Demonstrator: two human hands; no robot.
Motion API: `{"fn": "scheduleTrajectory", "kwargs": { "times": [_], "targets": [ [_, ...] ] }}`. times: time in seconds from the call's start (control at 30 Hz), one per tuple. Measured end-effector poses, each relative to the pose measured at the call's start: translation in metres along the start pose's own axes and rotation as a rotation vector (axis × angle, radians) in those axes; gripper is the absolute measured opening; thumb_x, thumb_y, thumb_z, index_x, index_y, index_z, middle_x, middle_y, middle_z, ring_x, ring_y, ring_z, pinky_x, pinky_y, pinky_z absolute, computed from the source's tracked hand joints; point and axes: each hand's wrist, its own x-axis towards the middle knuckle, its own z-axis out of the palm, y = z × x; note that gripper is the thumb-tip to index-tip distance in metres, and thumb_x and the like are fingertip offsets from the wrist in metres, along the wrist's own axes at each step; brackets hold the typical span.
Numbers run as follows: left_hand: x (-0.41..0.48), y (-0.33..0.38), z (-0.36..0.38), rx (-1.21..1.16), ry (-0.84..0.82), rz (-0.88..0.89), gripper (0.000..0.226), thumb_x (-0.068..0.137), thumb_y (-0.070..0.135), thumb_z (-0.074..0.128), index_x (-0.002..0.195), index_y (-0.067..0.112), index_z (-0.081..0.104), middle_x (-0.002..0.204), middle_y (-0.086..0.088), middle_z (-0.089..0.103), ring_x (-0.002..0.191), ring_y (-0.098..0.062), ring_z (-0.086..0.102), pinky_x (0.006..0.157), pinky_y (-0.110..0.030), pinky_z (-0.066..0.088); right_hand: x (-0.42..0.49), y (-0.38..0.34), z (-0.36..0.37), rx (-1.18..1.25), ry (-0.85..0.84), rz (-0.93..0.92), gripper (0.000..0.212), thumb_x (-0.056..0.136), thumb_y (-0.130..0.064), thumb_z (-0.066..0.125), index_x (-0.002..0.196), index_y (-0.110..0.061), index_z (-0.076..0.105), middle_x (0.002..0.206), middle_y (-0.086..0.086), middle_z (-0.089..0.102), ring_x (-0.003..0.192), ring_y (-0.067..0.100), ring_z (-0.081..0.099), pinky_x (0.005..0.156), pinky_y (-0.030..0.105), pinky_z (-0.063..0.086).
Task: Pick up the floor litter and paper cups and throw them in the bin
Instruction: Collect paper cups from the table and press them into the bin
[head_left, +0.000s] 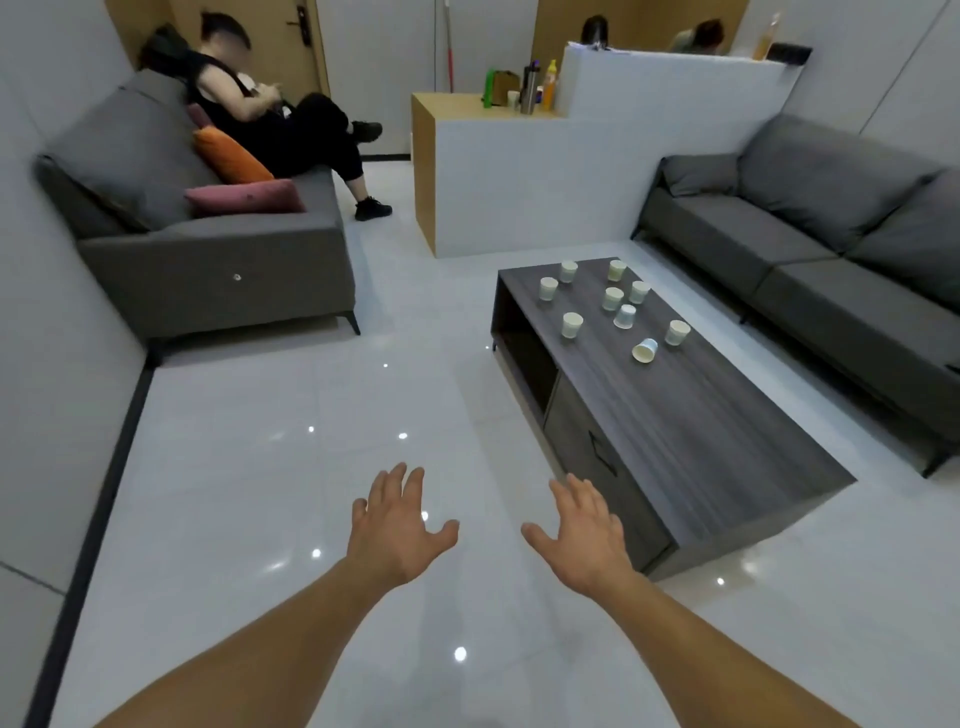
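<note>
Both grips, left hand (397, 525) and right hand (584, 535), are hovering spread and empty; nine small pale paper cups (613, 299) are waiting on the dark wooden desk (727, 441), so nothing seems binned.

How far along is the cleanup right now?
Nothing looks done. Nine paper cups still sit on the coffee table, one tipped over. The left hand and right hand are open and empty. No bin or floor litter shows in this view.
</note>
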Motion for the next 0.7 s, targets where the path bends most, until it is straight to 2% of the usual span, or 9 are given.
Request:
{"fn": "scheduleTrajectory", "kwargs": {
  "times": [0.3, 0.5, 0.7],
  "targets": [
    [0.181, 0.076, -0.005, 0.061, -0.053, 0.166, 0.091, 0.079, 0.071, 0.042, 0.151, 0.023, 0.013, 0.16, -0.001, 0.007, 0.147, -0.024, 0.002, 0.117, -0.048, 0.014, 0.146, 0.043, -0.039, 0.088, 0.033, 0.15, 0.082, 0.091, -0.068, 0.037, 0.156, -0.026, 0.01, 0.164, -0.001, 0.002, 0.15, 0.02, -0.001, 0.119, 0.051, 0.012],
    [0.287, 0.144, -0.004, 0.084, -0.062, 0.182, 0.091, 0.08, 0.069, 0.045, 0.151, 0.023, 0.012, 0.16, -0.001, 0.007, 0.147, -0.023, 0.003, 0.117, -0.048, 0.014, 0.252, 0.096, -0.077, 0.11, 0.0, 0.197, 0.081, 0.09, -0.067, 0.039, 0.155, -0.027, 0.01, 0.164, 0.0, 0.001, 0.15, 0.021, -0.002, 0.118, 0.051, 0.013],
    [0.381, 0.203, 0.002, 0.08, -0.093, 0.195, 0.09, 0.08, 0.069, 0.043, 0.151, 0.023, 0.013, 0.16, -0.002, 0.009, 0.147, -0.024, 0.006, 0.116, -0.047, 0.016, 0.351, 0.142, -0.133, 0.119, -0.012, 0.216, 0.081, 0.09, -0.064, 0.043, 0.155, -0.027, 0.013, 0.163, 0.0, 0.004, 0.149, 0.023, 0.007, 0.117, 0.049, 0.022]
  ]
}}
